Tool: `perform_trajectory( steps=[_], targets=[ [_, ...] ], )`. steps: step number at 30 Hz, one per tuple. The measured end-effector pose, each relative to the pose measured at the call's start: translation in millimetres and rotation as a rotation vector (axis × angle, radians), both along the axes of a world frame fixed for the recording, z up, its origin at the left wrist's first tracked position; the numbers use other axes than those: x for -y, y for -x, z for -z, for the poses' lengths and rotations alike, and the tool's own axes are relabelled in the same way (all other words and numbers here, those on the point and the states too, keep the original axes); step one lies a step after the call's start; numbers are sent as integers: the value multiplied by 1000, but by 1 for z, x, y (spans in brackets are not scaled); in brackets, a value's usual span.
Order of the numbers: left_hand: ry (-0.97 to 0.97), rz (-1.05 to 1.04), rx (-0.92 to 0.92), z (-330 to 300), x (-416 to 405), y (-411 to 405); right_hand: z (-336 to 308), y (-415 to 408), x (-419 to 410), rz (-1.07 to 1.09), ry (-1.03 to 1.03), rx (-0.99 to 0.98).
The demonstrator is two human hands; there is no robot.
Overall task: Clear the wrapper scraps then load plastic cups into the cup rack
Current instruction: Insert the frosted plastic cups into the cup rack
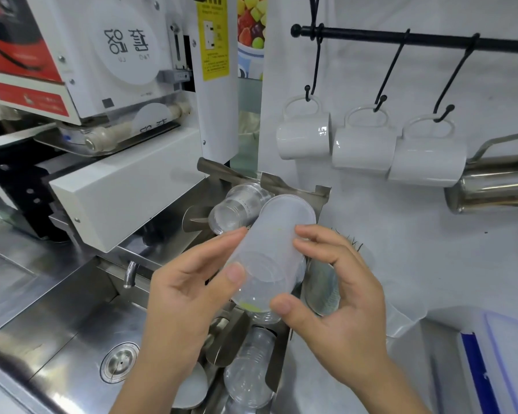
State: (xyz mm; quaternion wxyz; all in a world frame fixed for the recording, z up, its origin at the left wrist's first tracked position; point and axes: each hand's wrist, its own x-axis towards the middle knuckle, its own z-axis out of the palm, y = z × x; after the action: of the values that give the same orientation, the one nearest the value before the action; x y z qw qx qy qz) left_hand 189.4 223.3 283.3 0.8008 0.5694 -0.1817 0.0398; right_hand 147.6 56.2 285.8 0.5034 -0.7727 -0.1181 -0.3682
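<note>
Frosted plastic cup (272,252) sits gripped between both hands, left hand (189,291) and right hand (338,297) pinching its sides. It hovers over the steel rack (320,194), clear cups (237,209) beside it.

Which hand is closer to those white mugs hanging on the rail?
Right. The right hand grips the frosted cup from the side below the mugs; the left hand holds the cup's other side, farther from them.
</note>
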Motion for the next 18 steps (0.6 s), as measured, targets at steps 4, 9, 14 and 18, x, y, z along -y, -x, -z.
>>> perform_trajectory(
  steps=[4, 9, 14, 18],
  targets=[
    [17, -102, -16, 2, 6, -6, 2, -5, 2, 47, -30, -14],
    [-32, -158, -16, 4, 12, -11, 9, -12, 7, 127, -85, 14],
    [-27, -193, -61, 3, 22, -20, 14, -20, 11, 198, -121, -4],
    [-38, -207, -68, -1, 26, -27, 13, -24, 10, 242, -116, -4]
  ],
)
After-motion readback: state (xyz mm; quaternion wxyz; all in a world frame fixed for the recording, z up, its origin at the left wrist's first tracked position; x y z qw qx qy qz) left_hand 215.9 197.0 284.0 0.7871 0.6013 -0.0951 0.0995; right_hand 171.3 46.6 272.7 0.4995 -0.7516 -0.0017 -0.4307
